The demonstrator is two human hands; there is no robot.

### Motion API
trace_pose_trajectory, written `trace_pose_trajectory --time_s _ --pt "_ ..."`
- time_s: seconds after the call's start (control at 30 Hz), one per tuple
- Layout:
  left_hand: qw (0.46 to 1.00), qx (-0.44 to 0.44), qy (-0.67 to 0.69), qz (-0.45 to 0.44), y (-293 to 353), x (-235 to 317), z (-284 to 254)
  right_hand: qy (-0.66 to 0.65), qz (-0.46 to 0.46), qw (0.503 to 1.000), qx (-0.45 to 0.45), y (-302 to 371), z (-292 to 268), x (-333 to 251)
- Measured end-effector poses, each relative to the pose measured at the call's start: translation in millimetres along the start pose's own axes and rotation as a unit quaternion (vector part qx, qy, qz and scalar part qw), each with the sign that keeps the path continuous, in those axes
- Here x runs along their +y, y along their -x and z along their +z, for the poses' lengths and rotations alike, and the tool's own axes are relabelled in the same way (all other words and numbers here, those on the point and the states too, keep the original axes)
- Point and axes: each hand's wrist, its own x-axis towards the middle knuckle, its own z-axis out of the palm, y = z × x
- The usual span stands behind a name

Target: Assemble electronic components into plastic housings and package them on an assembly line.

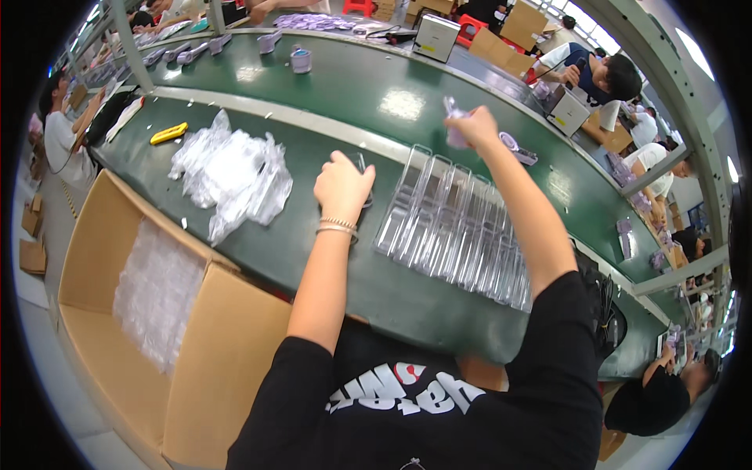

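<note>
My right hand [479, 128] reaches out over the green conveyor, its fingers closed round a small pale purple piece [456, 135]. What kind of piece it is does not show clearly. On the near bench my left hand [345, 188] is curled shut, with a thin dark object [367, 196] showing beside its fingers; I cannot make out what it grips. Between my arms lies a row of clear plastic trays [450, 231] with long narrow slots. Just right of my right wrist, a purple device [517, 150] with a round end rests by the conveyor's near edge.
Crumpled clear plastic bags [231, 176] and a yellow utility knife [168, 133] lie on the bench at left. An open cardboard box [188, 329] holding clear plastic packaging stands at near left. Purple devices [301, 60] sit along the conveyor [352, 86]. Co-workers [599, 82] sit across and alongside.
</note>
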Motion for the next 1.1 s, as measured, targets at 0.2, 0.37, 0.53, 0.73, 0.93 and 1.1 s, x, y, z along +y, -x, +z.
trace_pose_trajectory --time_s 0.2,0.37,0.53,0.73,0.93,1.1 --pt "0.985 0.079 0.078 0.133 -3 1 5 -0.135 0.079 0.988 -0.011 -60 43 35" --pt "0.947 0.125 0.193 0.225 -8 -7 -14 0.429 -0.155 0.881 -0.123 -27 0 -7" --pt "0.926 0.049 0.311 0.210 2 16 -22 0.661 -0.081 0.722 -0.188 -36 -40 37" --pt "0.904 0.048 0.380 0.192 -2 11 -15 0.484 -0.235 0.841 0.061 -1 -87 11" --pt "0.832 0.097 0.510 0.197 -4 7 -21 -0.060 -0.308 0.949 0.018 53 -139 -56" --pt "0.820 0.055 0.521 0.231 -2 2 -24 -0.272 -0.324 0.898 -0.122 102 -133 -99"
